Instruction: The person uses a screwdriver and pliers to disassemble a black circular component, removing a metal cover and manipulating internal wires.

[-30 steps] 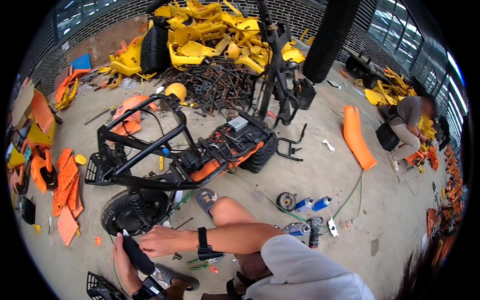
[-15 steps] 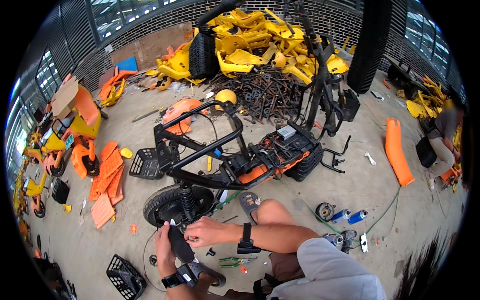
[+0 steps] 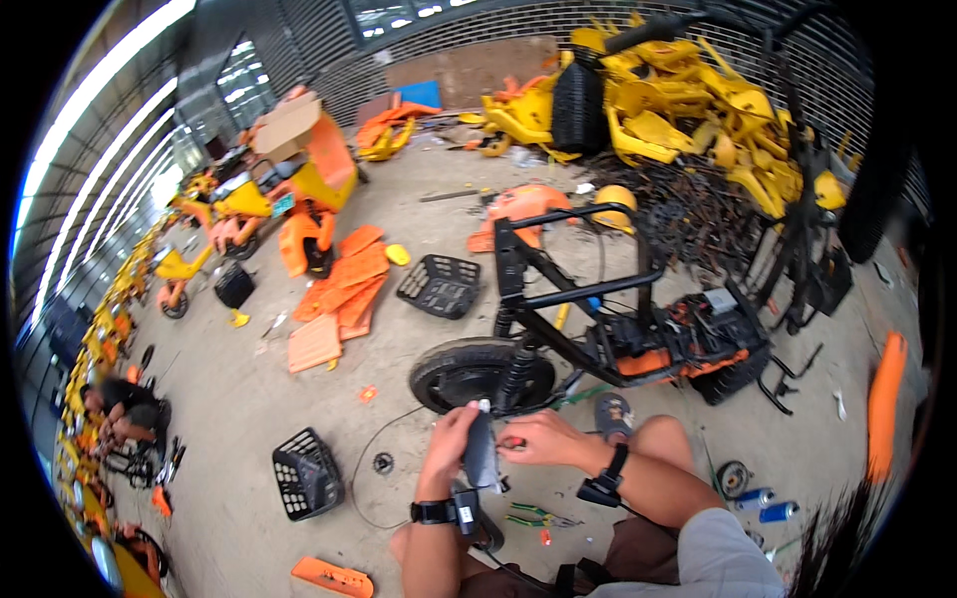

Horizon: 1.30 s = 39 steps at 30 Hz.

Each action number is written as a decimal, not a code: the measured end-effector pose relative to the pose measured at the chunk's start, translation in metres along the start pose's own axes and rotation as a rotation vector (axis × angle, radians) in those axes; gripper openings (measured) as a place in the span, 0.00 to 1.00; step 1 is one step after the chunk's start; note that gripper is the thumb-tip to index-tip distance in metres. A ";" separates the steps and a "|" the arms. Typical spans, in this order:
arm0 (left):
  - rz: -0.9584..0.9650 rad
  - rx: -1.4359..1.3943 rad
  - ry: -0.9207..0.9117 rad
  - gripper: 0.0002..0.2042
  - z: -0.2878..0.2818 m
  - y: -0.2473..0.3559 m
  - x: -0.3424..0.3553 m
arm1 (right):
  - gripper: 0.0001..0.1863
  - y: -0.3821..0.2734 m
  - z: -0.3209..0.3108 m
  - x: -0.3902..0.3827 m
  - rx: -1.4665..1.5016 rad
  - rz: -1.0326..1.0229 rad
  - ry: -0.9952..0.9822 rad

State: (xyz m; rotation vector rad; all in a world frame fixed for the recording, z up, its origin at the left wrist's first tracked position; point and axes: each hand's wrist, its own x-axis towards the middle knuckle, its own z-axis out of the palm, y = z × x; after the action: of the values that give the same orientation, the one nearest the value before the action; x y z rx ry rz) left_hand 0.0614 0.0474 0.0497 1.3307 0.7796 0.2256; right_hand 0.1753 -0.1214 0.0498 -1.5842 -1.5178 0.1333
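Note:
My left hand (image 3: 449, 442) grips a flat, dark, elongated panel (image 3: 481, 450) by its left edge and holds it upright above my lap. Close against the panel's right side, my right hand (image 3: 550, 440) is closed on a small red-handled tool (image 3: 512, 443); its tip is too small to make out. Just beyond both hands stands a stripped black scooter frame (image 3: 578, 297) with its rear wheel (image 3: 435, 381) and orange-edged battery tray. Green-handled pliers (image 3: 538, 516) lie on the floor below my right wrist.
Black plastic baskets (image 3: 307, 474) lie to the left, near a small gear (image 3: 383, 462). Orange panels (image 3: 344, 289) are stacked farther off. Yellow body parts (image 3: 688, 100) pile up by the wall. Blue spray cans (image 3: 778, 511) are at the right. Another person (image 3: 130, 409) crouches at far left.
My view has swung left, so the scene sits farther right. The dark panel now shows a greyer, lighter face. A red handle now shows in my right hand.

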 end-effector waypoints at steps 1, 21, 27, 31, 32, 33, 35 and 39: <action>0.001 0.010 0.003 0.18 -0.004 -0.002 0.000 | 0.09 -0.005 0.000 0.003 0.000 0.013 -0.003; 0.065 -0.005 -0.071 0.18 -0.004 -0.001 -0.002 | 0.07 -0.002 0.007 0.001 -0.026 0.054 -0.008; 0.051 -0.010 -0.063 0.18 -0.002 0.004 -0.008 | 0.06 -0.006 0.004 0.002 -0.017 0.046 -0.005; 0.040 -0.015 -0.083 0.18 -0.003 0.000 -0.002 | 0.05 -0.011 0.001 0.003 -0.033 0.050 -0.006; 0.033 -0.020 -0.089 0.18 -0.003 0.000 -0.002 | 0.05 -0.012 0.000 0.003 -0.031 0.054 -0.006; 0.027 -0.020 -0.084 0.17 -0.003 0.000 -0.002 | 0.05 -0.012 0.001 0.003 -0.028 0.052 0.000; 0.015 -0.021 -0.072 0.17 -0.003 0.000 -0.002 | 0.05 -0.012 0.002 0.003 -0.021 0.046 0.011; -0.012 -0.041 -0.085 0.17 -0.003 0.007 -0.009 | 0.05 -0.010 0.004 0.002 -0.021 0.019 0.008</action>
State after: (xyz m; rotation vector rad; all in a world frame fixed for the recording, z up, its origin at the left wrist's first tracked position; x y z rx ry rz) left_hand 0.0549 0.0467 0.0594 1.2881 0.7077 0.1736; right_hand 0.1657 -0.1192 0.0555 -1.6141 -1.5023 0.1219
